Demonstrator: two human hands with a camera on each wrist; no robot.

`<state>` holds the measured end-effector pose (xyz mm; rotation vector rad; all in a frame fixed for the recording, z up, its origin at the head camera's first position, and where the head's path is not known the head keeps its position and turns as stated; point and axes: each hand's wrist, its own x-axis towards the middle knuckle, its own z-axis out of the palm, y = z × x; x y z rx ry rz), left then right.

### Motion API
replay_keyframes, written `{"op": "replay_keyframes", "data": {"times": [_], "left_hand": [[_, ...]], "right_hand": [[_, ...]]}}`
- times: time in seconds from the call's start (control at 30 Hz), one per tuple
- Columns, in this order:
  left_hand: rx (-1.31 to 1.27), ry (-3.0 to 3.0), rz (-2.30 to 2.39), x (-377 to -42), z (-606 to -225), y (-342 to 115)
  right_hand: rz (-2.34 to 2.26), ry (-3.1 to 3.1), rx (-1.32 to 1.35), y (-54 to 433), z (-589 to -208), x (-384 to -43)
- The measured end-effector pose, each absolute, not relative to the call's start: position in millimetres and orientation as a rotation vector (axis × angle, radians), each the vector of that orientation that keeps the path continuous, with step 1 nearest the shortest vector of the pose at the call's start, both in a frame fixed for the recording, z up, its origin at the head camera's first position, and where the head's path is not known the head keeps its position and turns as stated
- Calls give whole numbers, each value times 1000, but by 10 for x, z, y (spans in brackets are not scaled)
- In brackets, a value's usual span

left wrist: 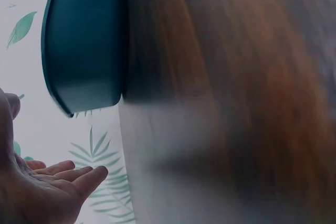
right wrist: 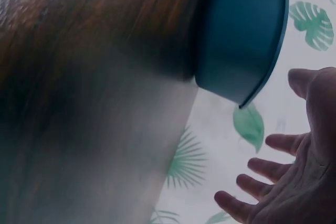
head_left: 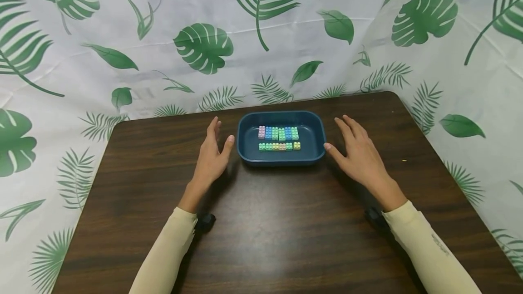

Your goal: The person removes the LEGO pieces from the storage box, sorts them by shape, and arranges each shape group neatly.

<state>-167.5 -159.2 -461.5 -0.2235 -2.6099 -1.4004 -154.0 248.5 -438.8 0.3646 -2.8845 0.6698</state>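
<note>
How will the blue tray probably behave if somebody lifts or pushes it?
The blue tray is probably stiff: its outline is clean and even. It seems unlikely to tip when pushed, being wide and low on the flat table. If it tilts, the small bricks may slide, with bare floor at both sides.

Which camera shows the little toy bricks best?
The head view: it looks down into the blue tray, so both rows of toy bricks show. Both wrist views show no bricks, catching the tray's outside instead.
</note>
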Motion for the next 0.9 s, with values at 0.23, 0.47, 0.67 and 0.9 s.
{"op": "replay_keyframes", "data": {"times": [0.23, 0.47, 0.67, 0.9], "left_hand": [[-234, -2651, -1409, -1704, -4633, -1469], [-222, -2676, -1445, -1767, -4658, -1371], [-199, -2722, -1425, -1829, -4651, -1301], [-180, -2770, -1410, -1861, -4648, -1246]], "right_hand": [[652, -2866, 408, 2409, -4434, -1631], [619, -2848, 492, 2230, -4446, -1701], [571, -2834, 564, 2069, -4436, -1768], [527, -2853, 596, 1968, -4427, -1818]]}}
